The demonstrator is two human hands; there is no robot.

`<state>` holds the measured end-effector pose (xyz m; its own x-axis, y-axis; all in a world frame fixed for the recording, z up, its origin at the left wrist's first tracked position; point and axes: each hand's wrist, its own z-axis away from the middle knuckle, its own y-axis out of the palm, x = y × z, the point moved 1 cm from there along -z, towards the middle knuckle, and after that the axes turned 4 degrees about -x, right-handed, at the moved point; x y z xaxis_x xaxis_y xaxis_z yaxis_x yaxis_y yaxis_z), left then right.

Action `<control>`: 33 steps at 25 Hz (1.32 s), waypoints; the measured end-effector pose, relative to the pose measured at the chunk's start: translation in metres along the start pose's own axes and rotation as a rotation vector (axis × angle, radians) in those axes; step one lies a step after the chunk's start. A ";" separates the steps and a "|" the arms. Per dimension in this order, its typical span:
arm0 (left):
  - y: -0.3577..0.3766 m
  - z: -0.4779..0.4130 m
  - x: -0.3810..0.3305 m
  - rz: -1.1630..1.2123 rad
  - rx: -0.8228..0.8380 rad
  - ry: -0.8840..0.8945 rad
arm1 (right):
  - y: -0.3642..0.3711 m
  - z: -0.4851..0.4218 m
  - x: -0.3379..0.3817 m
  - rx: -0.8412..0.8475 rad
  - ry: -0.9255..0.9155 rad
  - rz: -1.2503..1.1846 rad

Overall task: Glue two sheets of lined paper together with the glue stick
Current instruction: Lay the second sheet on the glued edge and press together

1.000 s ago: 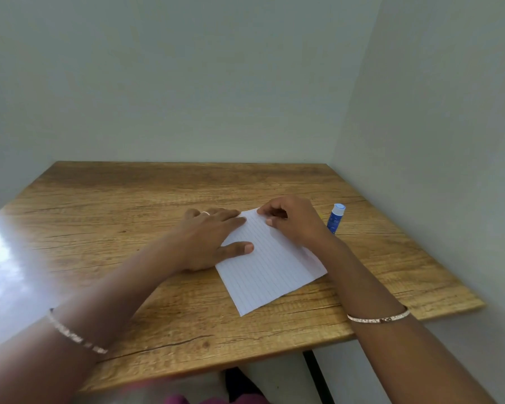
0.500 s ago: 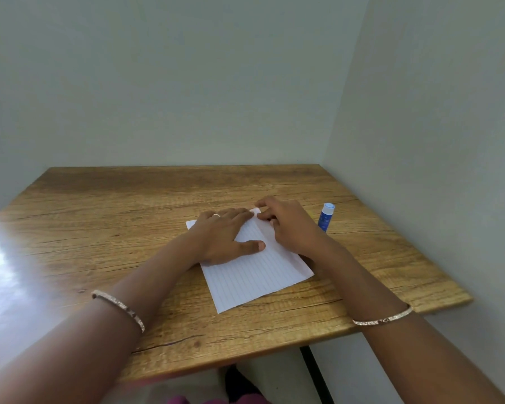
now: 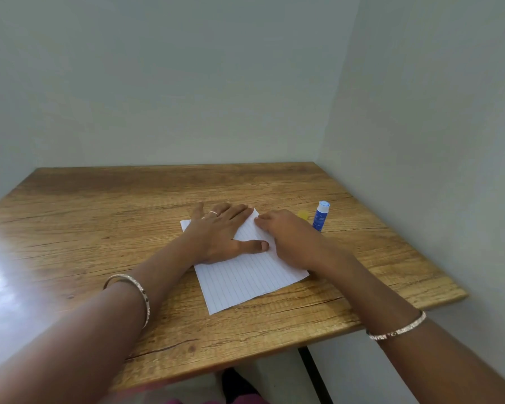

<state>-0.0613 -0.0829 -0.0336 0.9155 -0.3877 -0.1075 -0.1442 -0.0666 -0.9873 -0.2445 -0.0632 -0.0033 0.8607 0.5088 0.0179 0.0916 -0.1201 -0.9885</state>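
White lined paper (image 3: 245, 284) lies flat on the wooden table, tilted a little; I cannot tell whether it is one sheet or two stacked. My left hand (image 3: 220, 233) lies flat on its far left part, fingers straight and thumb stretched across the sheet. My right hand (image 3: 289, 237) rests palm down on the paper's right edge, its fingertips touching the far corner. A blue glue stick (image 3: 321, 215) with a white cap stands upright just right of my right hand. A small yellow thing (image 3: 303, 214) shows between that hand and the glue stick.
The wooden table (image 3: 129, 214) sits in a corner, with walls behind it and close on the right. Its front edge runs near my forearms. A black table leg (image 3: 312, 374) shows below the front edge.
The paper has slid left and turned a little under my hands. My left hand has spread flatter over it, and my right hand's fingers have straightened onto the far corner.
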 end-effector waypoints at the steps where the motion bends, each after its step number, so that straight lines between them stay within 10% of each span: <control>1: 0.001 -0.001 0.001 0.003 0.008 -0.010 | 0.000 0.006 0.001 -0.003 0.013 0.009; 33: 0.003 -0.004 0.005 -0.044 0.049 -0.020 | -0.007 0.147 0.002 -0.151 0.046 -0.239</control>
<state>-0.0592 -0.0887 -0.0365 0.9279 -0.3669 -0.0659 -0.0857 -0.0379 -0.9956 -0.3172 0.0637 -0.0183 0.8271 0.4992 0.2581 0.3655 -0.1290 -0.9218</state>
